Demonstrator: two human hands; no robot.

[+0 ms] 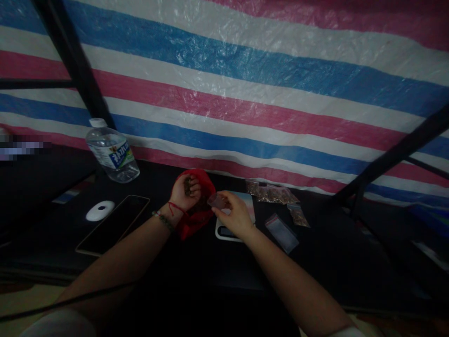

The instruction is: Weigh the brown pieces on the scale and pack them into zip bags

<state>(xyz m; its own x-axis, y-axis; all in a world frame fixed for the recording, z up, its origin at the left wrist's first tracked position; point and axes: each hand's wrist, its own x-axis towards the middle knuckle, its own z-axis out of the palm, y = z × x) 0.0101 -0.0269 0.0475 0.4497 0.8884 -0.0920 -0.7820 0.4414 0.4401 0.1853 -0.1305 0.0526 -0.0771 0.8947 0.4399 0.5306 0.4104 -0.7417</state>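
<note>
My left hand (185, 193) is turned palm up over a red bag (191, 227), its fingers curled around a small heap of brownish dried bits (188, 185). More dark bits show dimly inside the bag. Between the fingers and thumb of my right hand (235, 215) is a small clear plastic cup (216, 201), tilted beside the bag's right edge. Under that hand lies a flat white digital scale (248, 201), with its dark display partly covered. An empty clear zip bag (282, 232) rests to the right of the scale.
Filled zip bags (271, 192) and a smaller filled one (299, 216) lie at the back right. On the left are a phone (114, 224), a white oval object (100, 211) and a clear bottle (114, 152). Striped plastic sheeting (224, 93) hangs behind the black table (210, 271).
</note>
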